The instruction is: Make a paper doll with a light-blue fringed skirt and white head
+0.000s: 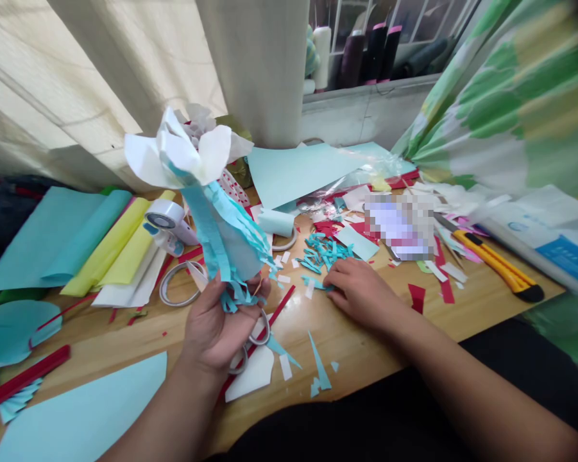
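Observation:
My left hand (217, 324) is closed around the lower end of a paper flower (192, 160) and holds it upright above the wooden table (466, 308). The flower has white petals on top and a fringed teal paper wrap (221, 237) down its stem. Scissor handles (257, 337) lie just under that hand. My right hand (360, 292) rests on the table to the right, fingers curled onto a small teal paper scrap (315, 282) beside a pile of teal cuttings (323, 251).
Teal, yellow and white paper sheets (91, 244) lie at the left, with a tape dispenser (166, 224) and tape rolls (178, 282). A yellow utility knife (498, 264) sits at the right among scraps. A large teal sheet (298, 170) leans at the back. Curtains hang behind.

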`<state>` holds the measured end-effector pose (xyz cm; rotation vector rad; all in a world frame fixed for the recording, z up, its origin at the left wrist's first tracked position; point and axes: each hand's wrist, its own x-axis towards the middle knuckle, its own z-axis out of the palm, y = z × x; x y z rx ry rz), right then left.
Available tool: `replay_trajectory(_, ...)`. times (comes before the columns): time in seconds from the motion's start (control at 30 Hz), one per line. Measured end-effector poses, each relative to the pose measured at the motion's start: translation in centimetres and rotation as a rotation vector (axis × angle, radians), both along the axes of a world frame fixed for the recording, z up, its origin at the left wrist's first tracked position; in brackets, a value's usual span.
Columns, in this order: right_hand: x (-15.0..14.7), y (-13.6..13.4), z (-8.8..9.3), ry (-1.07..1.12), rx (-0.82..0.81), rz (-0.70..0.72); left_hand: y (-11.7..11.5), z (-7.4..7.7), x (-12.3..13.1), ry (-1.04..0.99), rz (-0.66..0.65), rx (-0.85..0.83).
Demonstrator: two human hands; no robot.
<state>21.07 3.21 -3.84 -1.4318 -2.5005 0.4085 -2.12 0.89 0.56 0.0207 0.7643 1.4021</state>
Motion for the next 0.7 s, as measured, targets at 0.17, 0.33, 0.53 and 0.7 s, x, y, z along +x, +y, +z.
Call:
replay_trajectory(0.17,-0.3,0.1,1.3,0.111,-0.019,-0.009,-0.1,-0.2,-0.2,-0.03,-0.036,0.03)
replay_trajectory(0.33,0.4,0.2,3.6,0.611,-0.271,-0.003,-0.3,-0.1,-0.3,-0.052,-0.115,0.105)
replay_trajectory(0.53,0.9,0.7,1.3,0.279,-0.191,-0.001,-0.2,-0.4,-0.3,0.002,-0.105,0.112)
replay_trajectory(0.7,1.8,0.8,0.2,0.228,-0.036,-0.098,-0.1,-0.3,-0.1,0.008,-0.105,0.091)
